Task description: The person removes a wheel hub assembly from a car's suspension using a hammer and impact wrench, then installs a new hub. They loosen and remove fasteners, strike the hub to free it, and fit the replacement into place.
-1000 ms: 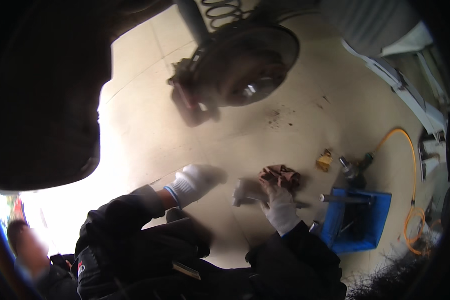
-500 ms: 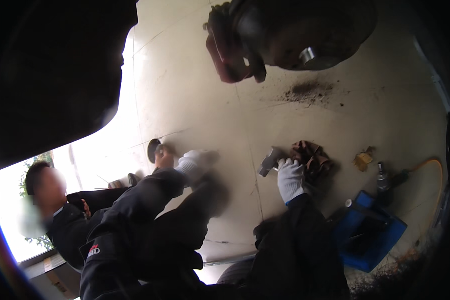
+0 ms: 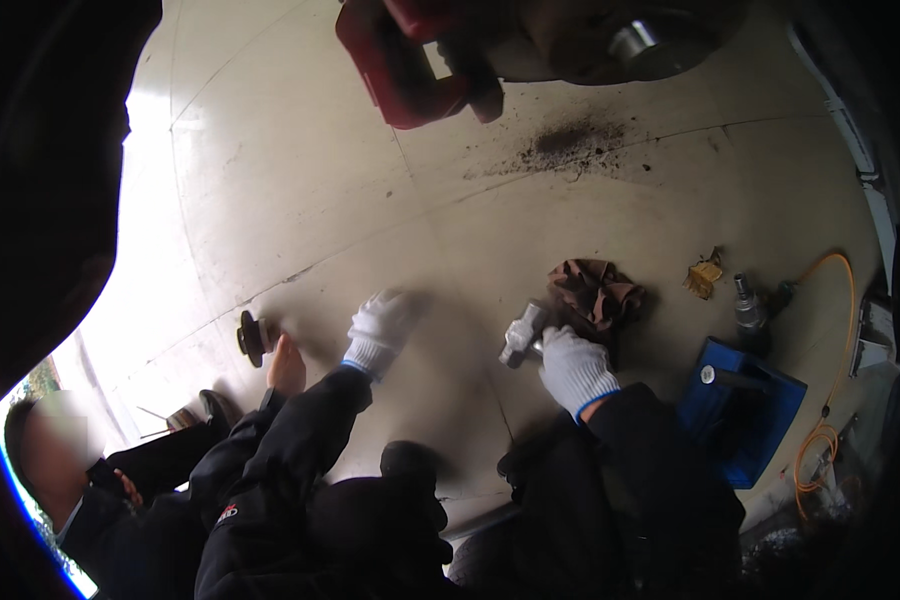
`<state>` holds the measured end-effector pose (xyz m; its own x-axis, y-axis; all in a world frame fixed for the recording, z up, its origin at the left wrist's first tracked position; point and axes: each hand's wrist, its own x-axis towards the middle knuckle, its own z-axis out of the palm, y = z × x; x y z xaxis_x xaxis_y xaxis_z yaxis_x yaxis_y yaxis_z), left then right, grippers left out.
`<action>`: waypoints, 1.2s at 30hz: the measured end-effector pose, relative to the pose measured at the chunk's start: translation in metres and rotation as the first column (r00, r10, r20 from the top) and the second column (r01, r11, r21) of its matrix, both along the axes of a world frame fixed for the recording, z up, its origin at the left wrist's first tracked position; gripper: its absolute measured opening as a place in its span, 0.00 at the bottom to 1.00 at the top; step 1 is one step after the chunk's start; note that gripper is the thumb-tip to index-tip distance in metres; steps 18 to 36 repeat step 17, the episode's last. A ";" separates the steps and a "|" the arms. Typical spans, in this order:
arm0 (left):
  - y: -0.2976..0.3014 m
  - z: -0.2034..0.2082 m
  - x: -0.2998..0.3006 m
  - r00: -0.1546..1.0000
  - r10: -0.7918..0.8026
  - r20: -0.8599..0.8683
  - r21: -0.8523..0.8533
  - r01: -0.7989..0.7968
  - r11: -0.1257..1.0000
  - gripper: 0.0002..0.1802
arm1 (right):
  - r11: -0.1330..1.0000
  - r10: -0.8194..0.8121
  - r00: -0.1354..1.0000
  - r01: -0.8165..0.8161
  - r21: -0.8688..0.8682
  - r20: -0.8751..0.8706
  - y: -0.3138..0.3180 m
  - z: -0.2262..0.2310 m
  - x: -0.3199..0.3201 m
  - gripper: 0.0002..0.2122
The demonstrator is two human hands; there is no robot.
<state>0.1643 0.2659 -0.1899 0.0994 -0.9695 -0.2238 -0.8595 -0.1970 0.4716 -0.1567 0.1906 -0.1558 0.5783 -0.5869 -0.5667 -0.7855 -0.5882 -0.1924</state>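
My right hand (image 3: 575, 370), in a white knit glove, is closed round the handle of a hammer (image 3: 521, 335). The hammer's metal head sticks out to the left, just above the floor. Beyond it lies a crumpled brown rag (image 3: 598, 295). My left hand (image 3: 380, 325), gloved the same way, reaches forward over the floor at centre left. Its fingertips are smeared, and nothing can be made out in them. Left of it, a co-worker's bare hand (image 3: 288, 366) is beside a dark round flanged part (image 3: 252, 338); whether they touch cannot be told.
Overhead at the far side hang a red brake caliper (image 3: 395, 75) and a rusty brake disc (image 3: 580, 45). Dark debris (image 3: 575, 140) lies beneath. On the right are a blue box (image 3: 770, 425), a power tool (image 3: 749, 308), an orange cord (image 3: 850, 300) and a yellowish scrap (image 3: 704, 275). A co-worker (image 3: 55, 450) is at left.
The view has shifted, bringing more of the floor at right into sight. My right hand still grips the hammer, whose head has turned. The co-worker's hand now shows apart from my left arm.
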 end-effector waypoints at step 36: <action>0.061 -0.040 -0.010 0.936 0.322 0.138 -0.268 -0.278 0.922 0.17 | 0.096 -0.958 0.274 0.598 0.796 -0.090 0.012 0.070 0.047 0.18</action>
